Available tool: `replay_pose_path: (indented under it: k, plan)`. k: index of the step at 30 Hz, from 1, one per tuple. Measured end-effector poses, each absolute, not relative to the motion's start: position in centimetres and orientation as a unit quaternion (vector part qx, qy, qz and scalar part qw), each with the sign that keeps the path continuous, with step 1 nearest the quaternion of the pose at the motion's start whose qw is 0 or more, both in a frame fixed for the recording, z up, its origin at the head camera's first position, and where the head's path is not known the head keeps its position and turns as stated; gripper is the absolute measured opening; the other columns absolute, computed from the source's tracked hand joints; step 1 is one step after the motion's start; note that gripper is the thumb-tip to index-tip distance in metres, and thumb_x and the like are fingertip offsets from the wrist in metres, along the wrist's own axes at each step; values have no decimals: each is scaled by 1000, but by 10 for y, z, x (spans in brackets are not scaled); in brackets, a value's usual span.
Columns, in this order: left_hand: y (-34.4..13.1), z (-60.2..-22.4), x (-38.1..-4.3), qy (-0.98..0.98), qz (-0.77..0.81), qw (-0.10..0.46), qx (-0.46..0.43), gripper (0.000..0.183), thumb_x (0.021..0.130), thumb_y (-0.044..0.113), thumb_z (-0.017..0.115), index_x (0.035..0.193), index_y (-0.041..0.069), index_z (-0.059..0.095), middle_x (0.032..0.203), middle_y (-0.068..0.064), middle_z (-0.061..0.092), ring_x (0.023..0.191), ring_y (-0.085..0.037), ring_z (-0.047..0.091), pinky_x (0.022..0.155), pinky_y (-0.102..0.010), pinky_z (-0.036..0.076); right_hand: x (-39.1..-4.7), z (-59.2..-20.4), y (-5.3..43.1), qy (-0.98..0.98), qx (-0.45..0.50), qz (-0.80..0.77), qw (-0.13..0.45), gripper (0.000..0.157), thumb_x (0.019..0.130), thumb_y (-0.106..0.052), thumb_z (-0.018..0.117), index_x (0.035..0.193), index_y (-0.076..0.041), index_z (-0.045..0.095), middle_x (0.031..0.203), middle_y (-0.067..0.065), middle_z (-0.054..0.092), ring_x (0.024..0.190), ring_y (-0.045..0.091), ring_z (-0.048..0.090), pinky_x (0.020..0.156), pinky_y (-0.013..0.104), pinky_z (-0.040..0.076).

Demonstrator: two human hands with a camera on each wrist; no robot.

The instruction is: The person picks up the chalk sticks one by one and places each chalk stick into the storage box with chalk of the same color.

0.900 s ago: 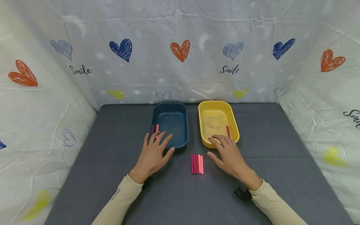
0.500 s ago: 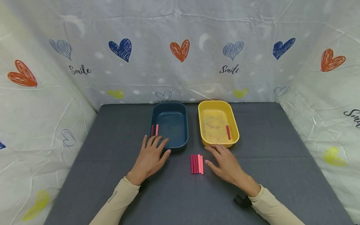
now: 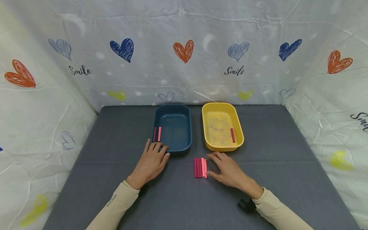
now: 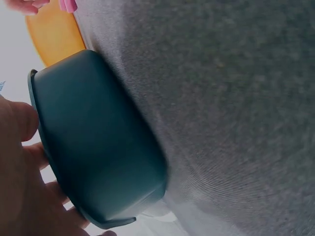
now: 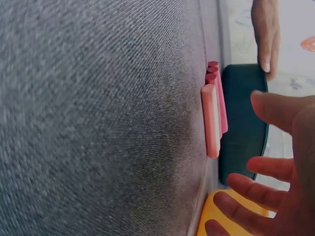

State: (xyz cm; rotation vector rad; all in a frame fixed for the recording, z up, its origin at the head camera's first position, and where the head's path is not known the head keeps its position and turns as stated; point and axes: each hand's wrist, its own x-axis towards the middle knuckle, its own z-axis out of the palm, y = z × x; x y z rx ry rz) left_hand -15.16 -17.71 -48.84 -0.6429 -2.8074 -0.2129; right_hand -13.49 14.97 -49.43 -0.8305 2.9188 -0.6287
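Observation:
In the head view, several crayon-like sticks lie side by side in a short row on the table, dark red ones [image 3: 198, 167] at left and light pink ones [image 3: 205, 168] at right. My right hand [image 3: 231, 172] is just right of this row, fingers apart, thumb close to the outermost pink stick [image 5: 210, 120]. Nothing is between its fingers. At the near left corner of the dark blue tray [image 3: 176, 127], my left hand [image 3: 149, 164] has its relaxed fingers over the rim and holds nothing. Inside that tray are a dark red stick [image 3: 155, 134] and a pink stick [image 3: 159, 134].
A yellow tray [image 3: 217, 123] stands right of the blue one, holding one red stick [image 3: 233, 135]. Both trays are near the back edge of the grey-covered table [image 3: 184, 201]. A printed white curtain [image 3: 149, 73] hangs behind and along both sides.
Both hands have drawn back from the trays. The left moved down and left to the blue rim; the right came from the yellow tray to beside the row, uncovering the red stick.

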Motion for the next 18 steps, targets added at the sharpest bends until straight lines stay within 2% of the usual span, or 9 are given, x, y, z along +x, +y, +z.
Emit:
replay_pose_path:
  k: [9,18]
  plan:
    - [-178,-492,-153,-959,-75,138,-235,30,105,31,44,117,12,63,114,-12,61,117,-33,52,116,-63,23,-137,-498,149,941,-273,-194,55,85,72,-58,80,141,-19,52,131,2,55,119,23,52,101,50,43]
    - [-180,-494,-155,-954,-88,154,-243,17,102,25,52,106,13,64,101,-9,59,105,-32,55,115,-64,26,-143,-501,144,943,-280,-174,56,79,70,-55,82,136,-18,56,128,2,56,118,22,51,100,47,43]
